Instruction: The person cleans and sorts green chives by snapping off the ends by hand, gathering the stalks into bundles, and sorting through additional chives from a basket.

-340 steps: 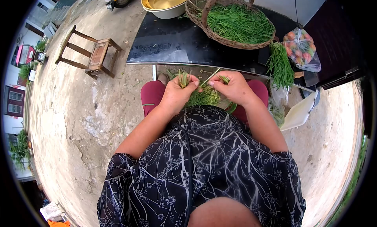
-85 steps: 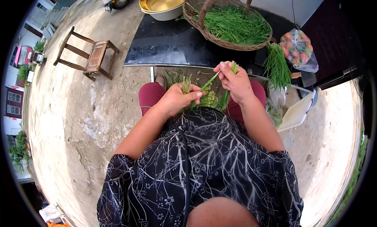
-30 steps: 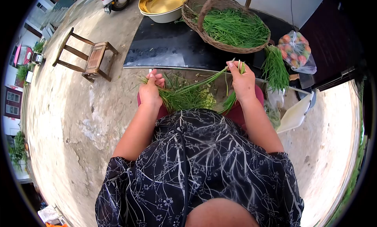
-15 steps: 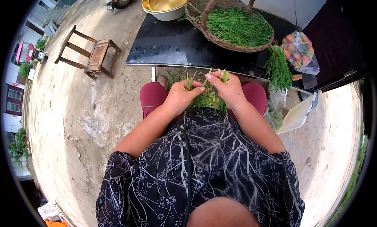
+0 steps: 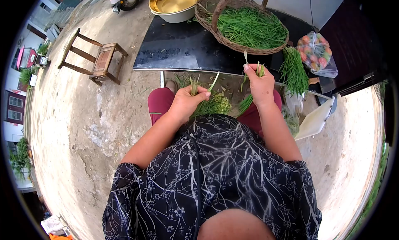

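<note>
Left grip [image 5: 185, 103]: conceals the middle sections of its stalks [image 5: 193, 87]; their number is too small to resolve. Right grip [image 5: 262, 88]: covers part of its own stalks; whether these join the green bundle [image 5: 246, 103] below cannot be determined. Shoe [image 5: 171, 86]: partly hidden by the knee [image 5: 160, 99]. Tabletop [image 5: 166, 40]: partly covered by the basket [image 5: 203, 13], whose handle [image 5: 222, 9] is cut off by the top edge. Basin [image 5: 178, 16] and scooter [image 5: 126, 0]: both truncated by the same edge. Plastic bag [image 5: 291, 121]: contents indistinct. Orange item [image 5: 60, 237]: cropped by the bottom edge, unidentifiable.
</note>
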